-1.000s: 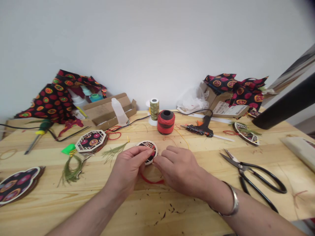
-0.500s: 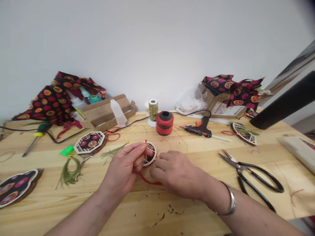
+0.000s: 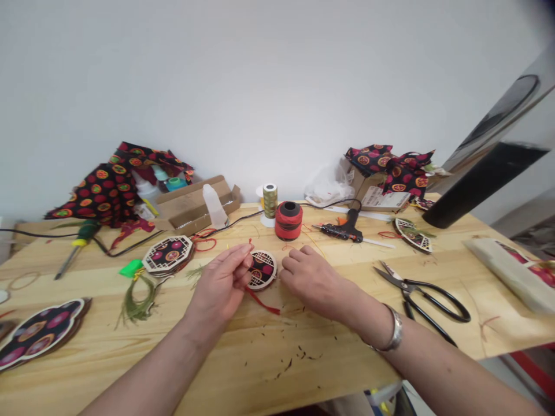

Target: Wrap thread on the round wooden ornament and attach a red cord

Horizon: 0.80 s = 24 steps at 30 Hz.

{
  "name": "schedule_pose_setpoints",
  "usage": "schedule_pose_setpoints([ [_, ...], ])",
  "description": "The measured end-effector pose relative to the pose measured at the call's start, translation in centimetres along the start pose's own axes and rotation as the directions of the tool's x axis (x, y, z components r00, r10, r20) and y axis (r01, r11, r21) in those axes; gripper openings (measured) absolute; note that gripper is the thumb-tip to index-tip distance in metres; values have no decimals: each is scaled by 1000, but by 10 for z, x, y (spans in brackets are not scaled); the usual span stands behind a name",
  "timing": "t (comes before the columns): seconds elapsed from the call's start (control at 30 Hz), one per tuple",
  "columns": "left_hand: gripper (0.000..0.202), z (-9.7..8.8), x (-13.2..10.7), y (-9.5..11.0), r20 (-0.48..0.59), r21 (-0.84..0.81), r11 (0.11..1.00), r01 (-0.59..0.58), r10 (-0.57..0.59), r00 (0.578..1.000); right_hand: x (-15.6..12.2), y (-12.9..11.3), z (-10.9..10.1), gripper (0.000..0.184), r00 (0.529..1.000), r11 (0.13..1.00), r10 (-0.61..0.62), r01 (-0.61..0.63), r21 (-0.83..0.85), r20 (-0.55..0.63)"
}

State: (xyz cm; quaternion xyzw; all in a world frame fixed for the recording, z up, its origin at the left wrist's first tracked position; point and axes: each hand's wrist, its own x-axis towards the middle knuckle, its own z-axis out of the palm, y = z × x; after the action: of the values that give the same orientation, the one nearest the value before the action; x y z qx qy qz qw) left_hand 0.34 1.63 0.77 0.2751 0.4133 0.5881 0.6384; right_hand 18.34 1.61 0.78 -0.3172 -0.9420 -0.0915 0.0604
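Note:
My left hand (image 3: pixel 228 277) pinches a red cord (image 3: pixel 264 302) between thumb and fingers. One short tip of the cord sticks up above the fingertips, and a longer end hangs out below, toward the table. Just beyond that hand lies a round ornament (image 3: pixel 263 270) with a pale lattice frame over dark patterned fabric, its left side partly covered by my fingers. At the ornament's right edge is my right hand (image 3: pixel 312 280), fingers curled downward with the tips mostly hidden. Whether it grips the edge or something thin there does not show.
Behind the hands stand a red thread spool (image 3: pixel 288 222) and a green thread cone (image 3: pixel 270 202). A glue gun (image 3: pixel 347 230) and black-handled scissors (image 3: pixel 422 294) lie right. An octagonal ornament (image 3: pixel 168 256), green tassel (image 3: pixel 137 300) and screwdriver (image 3: pixel 78 248) are left.
My right hand has left the lower cord end, which now shows loose, and is at the ornament's right edge. More of the ornament is visible. The camera view has shifted a little.

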Motion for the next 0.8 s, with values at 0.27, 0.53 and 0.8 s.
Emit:
schedule_pose_setpoints([
  [0.27,15,-1,3,9,-10,-77,996,-38,37,999,-14,-19,-10,10,998,1000,-17,18,-19,63],
  [0.53,12,4,-3,11,39,-74,996,-48,51,998,-106,-4,-15,13,919,918,382,-390,-77,-99],
  [0.8,19,7,-7,10,124,-60,997,-55,63,990,-194,23,0,29,512,514,857,-843,-157,58],
])
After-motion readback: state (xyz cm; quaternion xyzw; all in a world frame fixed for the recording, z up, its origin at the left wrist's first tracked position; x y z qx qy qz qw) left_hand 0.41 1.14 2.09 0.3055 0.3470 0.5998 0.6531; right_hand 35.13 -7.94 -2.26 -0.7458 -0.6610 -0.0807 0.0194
